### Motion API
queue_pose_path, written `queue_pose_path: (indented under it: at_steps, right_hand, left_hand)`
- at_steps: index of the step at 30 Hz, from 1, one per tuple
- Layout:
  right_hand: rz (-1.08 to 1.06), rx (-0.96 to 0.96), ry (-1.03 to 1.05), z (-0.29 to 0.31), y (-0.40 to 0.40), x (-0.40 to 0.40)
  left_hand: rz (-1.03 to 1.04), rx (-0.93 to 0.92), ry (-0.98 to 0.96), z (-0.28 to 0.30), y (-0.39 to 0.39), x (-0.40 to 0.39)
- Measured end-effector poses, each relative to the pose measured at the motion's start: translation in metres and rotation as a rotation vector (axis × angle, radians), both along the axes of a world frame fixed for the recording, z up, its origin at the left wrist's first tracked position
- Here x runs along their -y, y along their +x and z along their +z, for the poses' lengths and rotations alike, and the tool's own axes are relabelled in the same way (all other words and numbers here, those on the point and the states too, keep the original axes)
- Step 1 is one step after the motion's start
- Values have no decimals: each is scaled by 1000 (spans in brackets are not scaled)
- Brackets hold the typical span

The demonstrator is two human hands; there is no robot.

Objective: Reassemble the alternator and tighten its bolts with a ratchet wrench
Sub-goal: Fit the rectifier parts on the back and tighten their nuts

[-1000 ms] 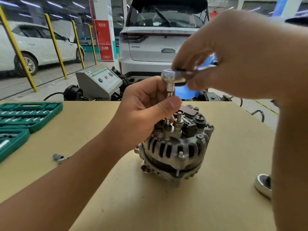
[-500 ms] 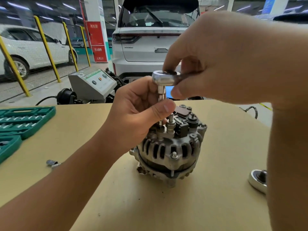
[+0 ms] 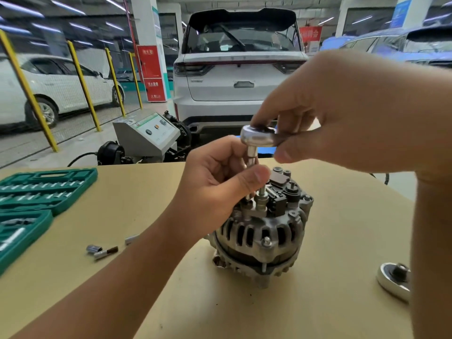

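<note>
Two hands work above the alternator (image 3: 263, 231) mid-desk (image 3: 342, 241): the right hand (image 3: 342, 113) pinches the ratchet (image 3: 258, 136) head, while the left hand (image 3: 220, 182) curls around its extension directly above the alternator's top.

The alternator (image 3: 263, 231) is set on the table (image 3: 342, 241) right of centre, with the ratchet wrench (image 3: 258, 136) held above it by the right hand (image 3: 342, 113) and its extension (image 3: 252, 159) gripped by the left hand (image 3: 220, 182) just above the housing. The socket case (image 3: 36, 192) is placed at the table's left edge, with loose sockets (image 3: 101, 251) found between it and the alternator. A round metal part (image 3: 395, 280) is seen at the table's right, and a machine (image 3: 146, 135) and a car (image 3: 241, 69) are behind the table.
</note>
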State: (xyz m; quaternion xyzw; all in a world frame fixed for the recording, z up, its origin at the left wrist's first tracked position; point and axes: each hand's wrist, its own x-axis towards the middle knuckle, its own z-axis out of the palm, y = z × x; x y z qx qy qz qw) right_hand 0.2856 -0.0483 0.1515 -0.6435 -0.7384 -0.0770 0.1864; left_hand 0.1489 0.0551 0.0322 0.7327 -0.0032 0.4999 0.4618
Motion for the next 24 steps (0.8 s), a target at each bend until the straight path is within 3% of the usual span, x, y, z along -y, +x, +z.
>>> queue_pose_path:
  at_steps: [3,7,12,15,18,24]
  right_hand:
    - [20,25,90,6,-1,-2]
    - [34,73,36,9,0,4]
    - [35,-5,-18,17,-1,13]
    - [22,81,-2,14,-4,7]
    - [16,148,-2,14,-1,6]
    - [93,5,2,14,8,8]
  left_hand:
    - [-47,-21,-67,2,-4,0]
    - [-12,-1,-17,-1,-3,0]
    - [-14,-6,-35,-2,-3,-3]
    - [-97,-17,-125,0,-7,-4]
    - [-67,-39,-91,1,-5,-5]
    - [-55,-53,-95,4,-8,-6]
